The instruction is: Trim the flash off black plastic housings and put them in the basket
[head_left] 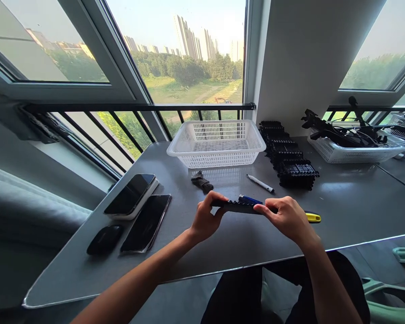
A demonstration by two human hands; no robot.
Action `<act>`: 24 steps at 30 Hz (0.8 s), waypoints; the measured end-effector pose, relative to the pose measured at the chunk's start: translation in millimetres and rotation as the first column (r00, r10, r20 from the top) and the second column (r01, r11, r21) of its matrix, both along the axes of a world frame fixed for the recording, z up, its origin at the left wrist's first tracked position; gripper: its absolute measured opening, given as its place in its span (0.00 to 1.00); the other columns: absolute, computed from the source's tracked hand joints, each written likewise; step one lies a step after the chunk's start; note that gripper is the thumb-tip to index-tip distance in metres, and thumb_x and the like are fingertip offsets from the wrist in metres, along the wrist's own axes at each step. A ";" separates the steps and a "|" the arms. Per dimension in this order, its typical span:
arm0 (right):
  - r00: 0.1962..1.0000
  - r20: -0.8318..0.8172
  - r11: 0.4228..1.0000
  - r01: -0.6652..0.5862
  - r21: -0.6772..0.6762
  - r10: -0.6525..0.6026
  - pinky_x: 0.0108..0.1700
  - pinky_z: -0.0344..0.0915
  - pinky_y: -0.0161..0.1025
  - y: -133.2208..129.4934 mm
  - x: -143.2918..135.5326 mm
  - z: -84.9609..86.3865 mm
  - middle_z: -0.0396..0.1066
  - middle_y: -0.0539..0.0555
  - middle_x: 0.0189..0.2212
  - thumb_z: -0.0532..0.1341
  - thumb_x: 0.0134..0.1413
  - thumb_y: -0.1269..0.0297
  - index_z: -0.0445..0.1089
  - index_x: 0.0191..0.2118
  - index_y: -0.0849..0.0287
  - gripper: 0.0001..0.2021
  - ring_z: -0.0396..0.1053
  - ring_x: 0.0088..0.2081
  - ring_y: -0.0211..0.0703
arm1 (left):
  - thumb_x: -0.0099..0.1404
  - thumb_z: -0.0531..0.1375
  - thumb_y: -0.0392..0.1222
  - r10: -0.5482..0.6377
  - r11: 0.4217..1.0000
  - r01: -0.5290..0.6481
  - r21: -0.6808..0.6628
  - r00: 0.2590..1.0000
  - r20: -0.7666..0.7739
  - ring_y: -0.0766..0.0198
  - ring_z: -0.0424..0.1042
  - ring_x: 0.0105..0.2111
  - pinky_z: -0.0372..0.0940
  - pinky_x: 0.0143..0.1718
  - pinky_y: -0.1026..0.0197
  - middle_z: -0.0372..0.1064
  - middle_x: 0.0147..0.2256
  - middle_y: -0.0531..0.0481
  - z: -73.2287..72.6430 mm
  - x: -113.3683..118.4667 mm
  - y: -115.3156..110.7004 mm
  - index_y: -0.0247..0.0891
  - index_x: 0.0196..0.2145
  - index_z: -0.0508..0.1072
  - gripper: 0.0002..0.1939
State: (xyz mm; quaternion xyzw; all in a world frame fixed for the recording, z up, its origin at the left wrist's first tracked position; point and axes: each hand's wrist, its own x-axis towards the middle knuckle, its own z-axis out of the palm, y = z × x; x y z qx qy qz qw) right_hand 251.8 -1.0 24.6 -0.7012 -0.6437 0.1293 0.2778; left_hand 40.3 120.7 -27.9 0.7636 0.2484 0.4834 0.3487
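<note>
Strip [240, 208] lies lower centre, above the tabletop [249, 243]: your left hand [204, 221] and right hand [290, 220] pinch its ends between fingers. Probably light, fairly stiff; grip ends, sparing teeth.

Grey desk [256, 243], light edge trim. Left side: white-sided dark-topped device [131, 194], dark phone-like slab [146, 223] just beside it, black mouse [104, 240] nearer the front edge. Toward the window: white basket [222, 159], dark crumpled item [202, 181] and white marker [260, 183] just in front. Right of it: black ridged parts [299, 173] in stacks, then second white basket [354, 154] heaped with black parts and cables [356, 131].
</note>
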 end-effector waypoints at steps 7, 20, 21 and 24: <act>1.000 0.013 0.999 0.021 -0.030 -0.021 0.24 0.44 0.35 -1.8 3.0 0.1 0.57 0.46 0.15 0.53 0.60 0.43 0.61 0.19 0.59 0.27 0.52 0.20 0.33 | 0.56 0.63 0.34 -0.012 0.998 0.010 -0.059 0.999 -0.038 0.65 0.73 0.29 0.68 0.33 0.64 0.73 0.29 0.54 -0.9 0.8 0.0 0.41 0.34 0.68 0.09; 0.984 -0.140 0.992 0.118 0.040 -0.112 0.25 0.51 0.35 -2.5 31.1 -2.3 0.61 0.47 0.18 0.54 0.59 0.42 0.66 0.24 0.58 0.24 0.58 0.22 0.37 | 0.52 0.65 0.38 0.159 0.937 -0.105 -0.333 0.977 0.139 0.66 0.69 0.29 0.65 0.32 0.65 0.67 0.29 0.55 9.0 1.2 19.5 0.41 0.37 0.65 0.15; 0.980 -0.135 0.986 0.154 0.064 -0.144 0.27 0.54 0.35 -0.2 32.5 -4.0 0.65 0.48 0.21 0.56 0.59 0.43 0.69 0.28 0.58 0.22 0.62 0.25 0.38 | 0.52 0.65 0.39 0.188 0.931 -0.126 -0.343 0.970 0.153 0.65 0.69 0.29 0.65 0.32 0.64 0.67 0.29 0.55 9.2 0.8 21.8 0.41 0.38 0.65 0.16; 0.974 -0.110 0.977 0.203 0.058 -0.196 0.35 0.62 0.37 10.4 30.4 -13.6 0.74 0.54 0.35 0.61 0.56 0.50 0.71 0.40 0.58 0.16 0.70 0.35 0.44 | 0.53 0.65 0.41 0.218 0.920 -0.148 -0.362 0.963 0.161 0.65 0.69 0.30 0.66 0.32 0.64 0.67 0.30 0.55 8.6 -0.2 24.8 0.41 0.38 0.65 0.16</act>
